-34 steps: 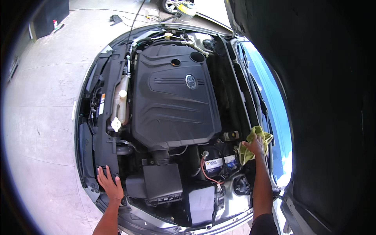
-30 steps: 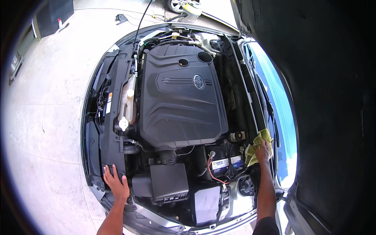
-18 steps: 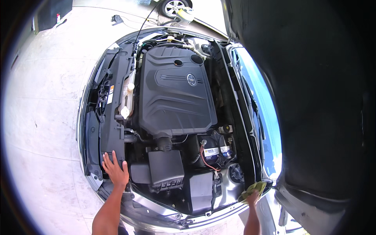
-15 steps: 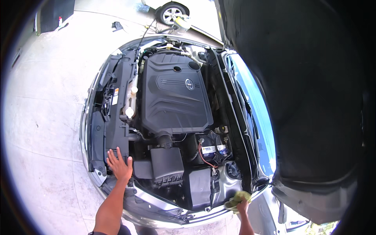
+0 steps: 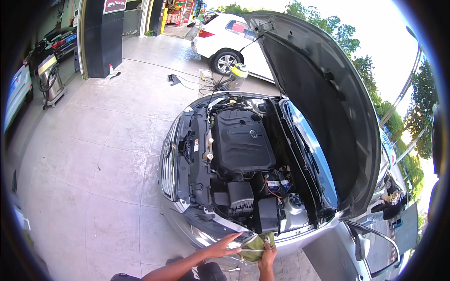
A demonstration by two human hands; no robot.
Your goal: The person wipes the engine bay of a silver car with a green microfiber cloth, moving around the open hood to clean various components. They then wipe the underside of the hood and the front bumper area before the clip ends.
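Note:
A green cloth (image 5: 253, 247) with a pale edge hangs in front of me over the car's near fender edge. My right hand (image 5: 268, 255) grips its right side, fingers closed on the fabric. From the left, my left hand (image 5: 224, 247) reaches to the cloth's other side with fingers stretched apart; whether they touch it I cannot tell. Beyond both hands lies the engine bay of a silver car, with a black engine cover (image 5: 243, 140), a black air filter box (image 5: 240, 195) and a battery (image 5: 277, 183) with a red cable.
The raised hood (image 5: 323, 107) stands on the right, and a car door (image 5: 370, 248) is open at the lower right. Beyond the car are a wet-dry vacuum (image 5: 236, 77), hoses and a white car (image 5: 220, 40). Another steel vacuum (image 5: 50, 82) stands far left on the paved floor.
My left hand has left the front panel of the engine bay and come right, beside the cloth. My right hand has lifted the cloth off the fender edge. The view has tilted up.

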